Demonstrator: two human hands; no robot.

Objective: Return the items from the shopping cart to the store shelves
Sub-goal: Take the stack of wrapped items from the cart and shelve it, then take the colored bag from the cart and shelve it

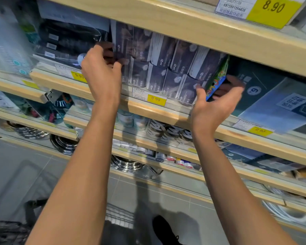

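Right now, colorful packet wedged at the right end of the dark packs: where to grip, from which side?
Pinch the colorful packet at its lower front edge, which sticks out past the dark packs, coming from the front right where the right hand already holds it. It stands on edge, tilted, pressed against the packs, so its left face seems blocked.

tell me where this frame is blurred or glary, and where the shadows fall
Head view: the clear-wrapped packs at far left are smeared and hazy; glare streaks the plastic sleeve above the left hand; the shelf edges bow from wide-angle distortion; both arms cast dark shadows on the floor tiles; the 8.90 price tag reads sharply, while the colourful packet at the right hand is soft.
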